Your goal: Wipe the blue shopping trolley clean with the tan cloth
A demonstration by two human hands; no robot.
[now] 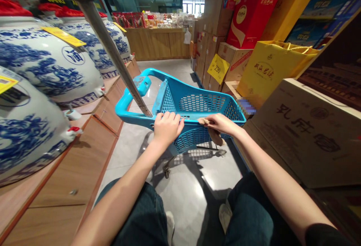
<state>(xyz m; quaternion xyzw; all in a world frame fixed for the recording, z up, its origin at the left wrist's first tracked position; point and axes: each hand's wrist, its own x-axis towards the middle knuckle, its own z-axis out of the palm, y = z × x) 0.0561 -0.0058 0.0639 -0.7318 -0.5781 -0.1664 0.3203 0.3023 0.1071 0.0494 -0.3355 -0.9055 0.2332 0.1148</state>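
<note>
A blue plastic shopping cart (197, 103) on wheels stands on the grey floor in front of me. My left hand (167, 127) is closed over the near rim of its basket. My right hand (221, 123) rests on the same rim further right, fingers pinched on a small tan cloth-like thing (214, 135) that hangs down over the basket's side. The basket looks empty. My knees in dark trousers show below.
Large blue-and-white ceramic jars (53, 65) stand on a wooden shelf (70, 171) to the left. Cardboard boxes (304, 133), a yellow gift bag (267, 69) and a red one (251, 13) crowd the right. A grey metal bar (113, 50) slants across. The aisle runs ahead to a wooden counter (158, 43).
</note>
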